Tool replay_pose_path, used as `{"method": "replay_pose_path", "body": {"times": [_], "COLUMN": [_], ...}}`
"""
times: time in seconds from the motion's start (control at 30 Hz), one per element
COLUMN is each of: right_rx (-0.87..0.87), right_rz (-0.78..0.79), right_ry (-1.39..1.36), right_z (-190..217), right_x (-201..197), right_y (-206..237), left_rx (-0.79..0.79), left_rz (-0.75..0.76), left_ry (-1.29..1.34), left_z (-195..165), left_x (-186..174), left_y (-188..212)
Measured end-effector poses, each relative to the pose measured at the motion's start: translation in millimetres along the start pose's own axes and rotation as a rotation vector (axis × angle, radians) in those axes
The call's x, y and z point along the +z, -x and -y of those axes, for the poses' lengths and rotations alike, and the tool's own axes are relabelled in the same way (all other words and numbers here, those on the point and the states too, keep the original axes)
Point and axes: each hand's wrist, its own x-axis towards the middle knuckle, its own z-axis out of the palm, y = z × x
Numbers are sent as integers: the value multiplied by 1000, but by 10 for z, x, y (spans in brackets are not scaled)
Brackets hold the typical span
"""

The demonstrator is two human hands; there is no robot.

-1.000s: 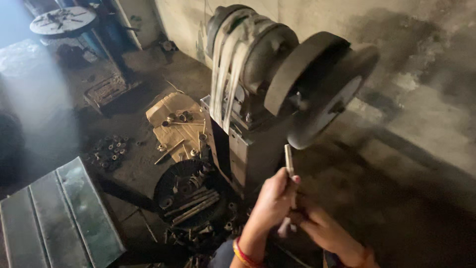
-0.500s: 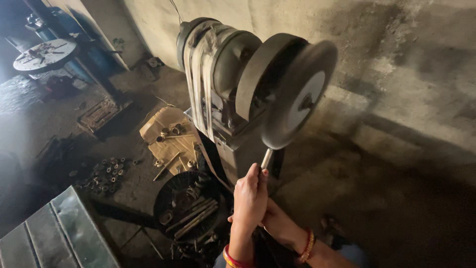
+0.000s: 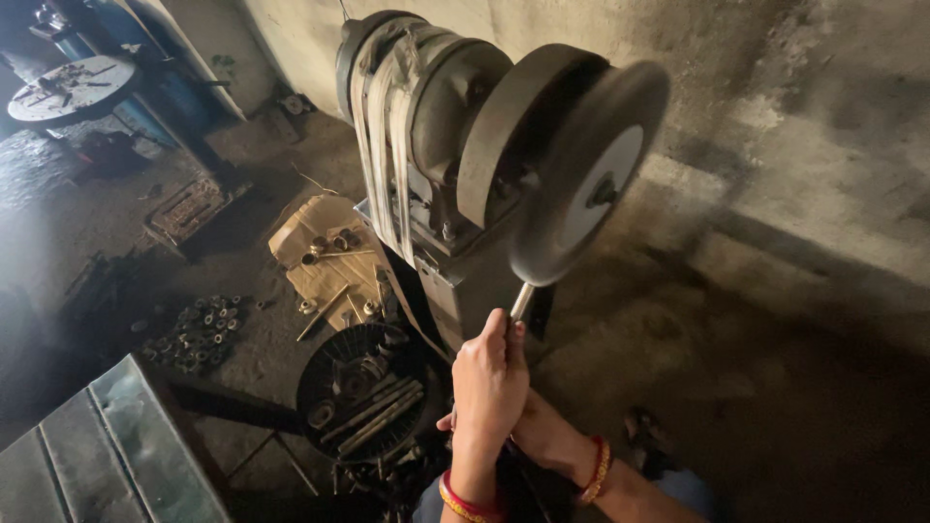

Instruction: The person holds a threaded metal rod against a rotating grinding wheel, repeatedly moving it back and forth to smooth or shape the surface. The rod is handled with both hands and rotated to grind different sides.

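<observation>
The left hand (image 3: 489, 373) is wrapped around a thin metal rod (image 3: 521, 302), fingers closed on its lower part, and holds it upright so that its top end meets the lower edge of the big round wheel (image 3: 581, 174) of the grinding machine (image 3: 436, 145). The right hand (image 3: 542, 436) sits just below and behind the left one, mostly hidden by it; it seems to grip the bottom of the same rod, but the view does not show its fingers clearly enough to be sure. Both wrists wear red and gold bangles (image 3: 598, 470).

The machine stands on a grey metal box (image 3: 465, 300), with pale belts (image 3: 378, 145) running over its drum at the back. On the floor to the left of the box lies a piece of cardboard (image 3: 315, 257) with a few small metal parts on it. Nearer to the person, a round dark basket (image 3: 358, 402) holds more rods and metal pieces. Further left, a heap of small metal rings (image 3: 199, 329) lies on the dirty floor, and a sheet-metal panel (image 3: 107, 455) fills the lower left corner.
</observation>
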Motion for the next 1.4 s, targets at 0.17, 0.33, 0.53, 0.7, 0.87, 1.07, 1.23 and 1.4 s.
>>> {"method": "replay_pose_path", "body": {"times": [0.17, 0.33, 0.53, 0.7, 0.87, 1.07, 1.23, 1.4], "right_rx": [2, 14, -32, -2, 18, 14, 6, -17], "right_rz": [25, 82, 120, 71, 27, 21, 17, 44], "right_ry": [46, -114, -219, -157, -97, 32, 101, 96], "right_z": [74, 94, 77, 53, 58, 23, -28, -27], "right_x": [86, 175, 193, 179, 179, 194, 177, 170], "right_y": [64, 116, 203, 280, 303, 293, 313, 334], "left_rx": [42, 72, 82, 62, 71, 92, 64, 48], "left_rz": [-8, -10, -12, -2, -20, -46, -34, -16], "left_ry": [-47, -96, -110, -78, -70, -28, 26, 35], "left_z": [-46, -67, -85, -96, -94, -90, -102, -106], "left_x": [-35, -9, 19, 12, -1, -55, -91, -79], "left_y": [91, 168, 245, 308, 336, 386, 422, 430]}}
